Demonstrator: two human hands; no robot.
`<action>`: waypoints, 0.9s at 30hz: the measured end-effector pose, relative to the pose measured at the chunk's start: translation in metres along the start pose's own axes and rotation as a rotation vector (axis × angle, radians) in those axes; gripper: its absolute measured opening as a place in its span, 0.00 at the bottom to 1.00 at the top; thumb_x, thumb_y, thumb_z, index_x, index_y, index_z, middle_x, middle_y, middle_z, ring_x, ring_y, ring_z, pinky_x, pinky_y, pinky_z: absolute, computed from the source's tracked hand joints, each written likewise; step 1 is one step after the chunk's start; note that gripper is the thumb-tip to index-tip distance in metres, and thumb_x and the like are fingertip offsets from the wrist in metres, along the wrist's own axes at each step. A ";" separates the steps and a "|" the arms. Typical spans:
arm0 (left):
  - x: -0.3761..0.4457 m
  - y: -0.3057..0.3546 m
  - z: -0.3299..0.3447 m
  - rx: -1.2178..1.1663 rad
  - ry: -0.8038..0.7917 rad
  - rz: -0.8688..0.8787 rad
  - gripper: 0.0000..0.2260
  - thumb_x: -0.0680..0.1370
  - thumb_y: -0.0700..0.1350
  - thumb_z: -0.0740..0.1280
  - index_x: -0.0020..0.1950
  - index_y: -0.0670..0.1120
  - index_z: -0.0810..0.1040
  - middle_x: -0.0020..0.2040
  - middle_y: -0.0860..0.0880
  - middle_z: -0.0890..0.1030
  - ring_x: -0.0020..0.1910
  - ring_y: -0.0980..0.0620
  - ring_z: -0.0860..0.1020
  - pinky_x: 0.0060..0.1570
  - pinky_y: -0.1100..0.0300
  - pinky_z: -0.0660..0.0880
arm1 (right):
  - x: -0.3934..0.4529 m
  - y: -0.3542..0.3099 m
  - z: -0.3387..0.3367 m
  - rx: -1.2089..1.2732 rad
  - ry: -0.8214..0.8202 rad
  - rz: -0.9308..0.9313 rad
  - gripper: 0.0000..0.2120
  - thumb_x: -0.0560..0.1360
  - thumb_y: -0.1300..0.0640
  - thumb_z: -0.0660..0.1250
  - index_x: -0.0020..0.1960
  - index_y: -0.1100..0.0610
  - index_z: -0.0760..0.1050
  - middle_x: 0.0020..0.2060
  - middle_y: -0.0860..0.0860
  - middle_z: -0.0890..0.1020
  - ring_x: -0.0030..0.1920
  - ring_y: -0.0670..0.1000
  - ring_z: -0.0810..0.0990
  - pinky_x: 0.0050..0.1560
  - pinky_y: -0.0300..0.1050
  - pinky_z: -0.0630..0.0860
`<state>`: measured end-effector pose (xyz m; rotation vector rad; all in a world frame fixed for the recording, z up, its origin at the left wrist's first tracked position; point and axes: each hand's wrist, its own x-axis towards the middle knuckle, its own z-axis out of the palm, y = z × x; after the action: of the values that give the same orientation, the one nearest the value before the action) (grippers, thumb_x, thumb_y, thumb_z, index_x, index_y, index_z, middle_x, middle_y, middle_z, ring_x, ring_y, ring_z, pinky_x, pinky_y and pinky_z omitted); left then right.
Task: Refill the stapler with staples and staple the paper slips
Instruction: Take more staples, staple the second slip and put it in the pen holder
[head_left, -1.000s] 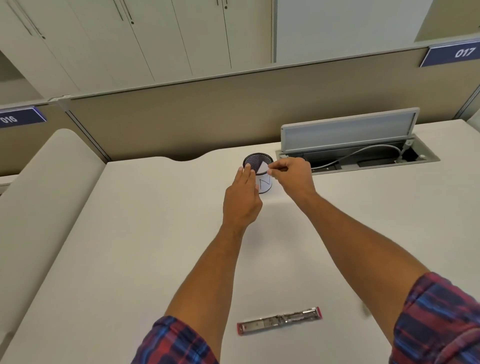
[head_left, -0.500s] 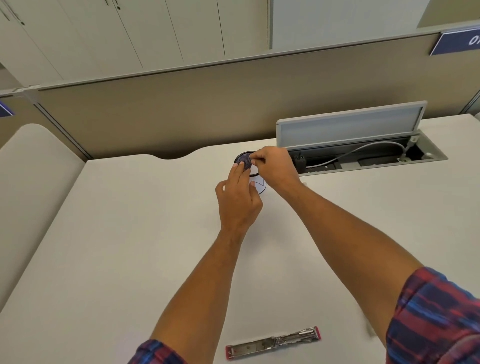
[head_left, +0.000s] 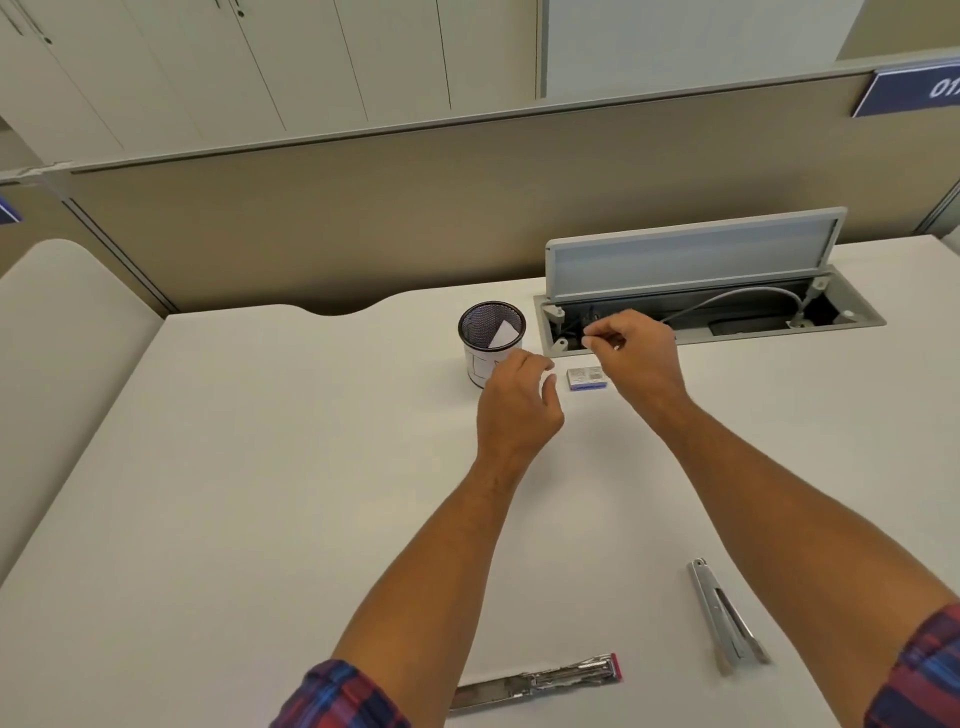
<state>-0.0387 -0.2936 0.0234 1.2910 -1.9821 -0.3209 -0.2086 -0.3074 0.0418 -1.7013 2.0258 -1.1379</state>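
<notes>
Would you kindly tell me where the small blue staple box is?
In the head view, the small blue staple box lies on the white desk, right of the black mesh cup.

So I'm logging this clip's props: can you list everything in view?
Mesh cup: one, black, desk's far centre, white paper slip inside.
Staple box: one, blue and grey, right of the cup.
Stapler: one, silver with a red end, opened flat at the near edge.
Metal tool: one, silver, near right.
Cable hatch: one, grey, lid raised, far right, grey cable inside.
Desk: one, white.
Left hand: beside the cup, holding something white.
Right hand: fingers pinched on something thin, above the box.
</notes>
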 end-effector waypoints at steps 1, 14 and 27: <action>0.001 0.001 0.006 -0.008 -0.065 -0.041 0.12 0.79 0.42 0.69 0.60 0.41 0.81 0.57 0.44 0.82 0.55 0.46 0.79 0.52 0.50 0.80 | -0.002 0.008 -0.002 0.007 -0.008 0.049 0.09 0.79 0.57 0.72 0.57 0.58 0.84 0.53 0.55 0.85 0.50 0.50 0.81 0.56 0.45 0.80; 0.011 0.000 0.073 0.112 -0.389 -0.174 0.26 0.81 0.48 0.68 0.78 0.45 0.66 0.72 0.46 0.67 0.66 0.44 0.69 0.64 0.52 0.72 | -0.015 0.071 0.007 -0.163 -0.379 0.056 0.25 0.81 0.55 0.68 0.77 0.54 0.69 0.69 0.55 0.72 0.67 0.56 0.72 0.69 0.48 0.73; 0.002 -0.007 0.084 -0.029 -0.115 -0.140 0.11 0.77 0.36 0.69 0.59 0.38 0.80 0.63 0.44 0.74 0.51 0.43 0.80 0.51 0.51 0.79 | -0.023 0.096 0.016 -0.006 -0.268 -0.053 0.23 0.80 0.53 0.70 0.74 0.54 0.73 0.59 0.51 0.74 0.57 0.49 0.74 0.50 0.25 0.68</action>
<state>-0.0926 -0.3140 -0.0381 1.4240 -1.9776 -0.5000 -0.2609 -0.2922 -0.0424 -1.8104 1.8328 -0.8652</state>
